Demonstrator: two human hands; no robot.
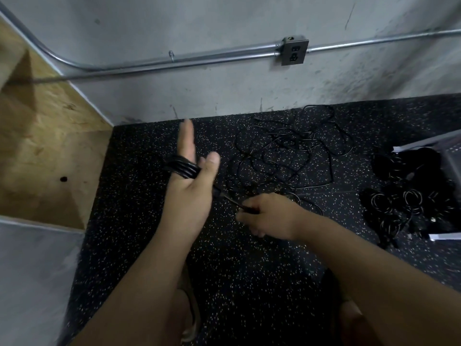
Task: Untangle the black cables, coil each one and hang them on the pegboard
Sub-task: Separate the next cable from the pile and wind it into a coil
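Note:
My left hand (190, 186) is held up flat with fingers straight, and a black cable (183, 168) is wound in several turns around its palm. The free end of that cable runs down to my right hand (268, 216), which pinches it just right of the left wrist. A tangle of thin black cables (287, 156) lies on the speckled black floor beyond both hands. At the right, coiled black cables (404, 203) lie heaped on a flat grey panel (446, 236) that may be the pegboard.
A grey concrete wall with a metal conduit (174, 61) and an outlet box (294, 51) runs along the back. A plywood board (47, 136) stands at the left. My feet (192, 318) show at the bottom of the speckled floor (249, 283).

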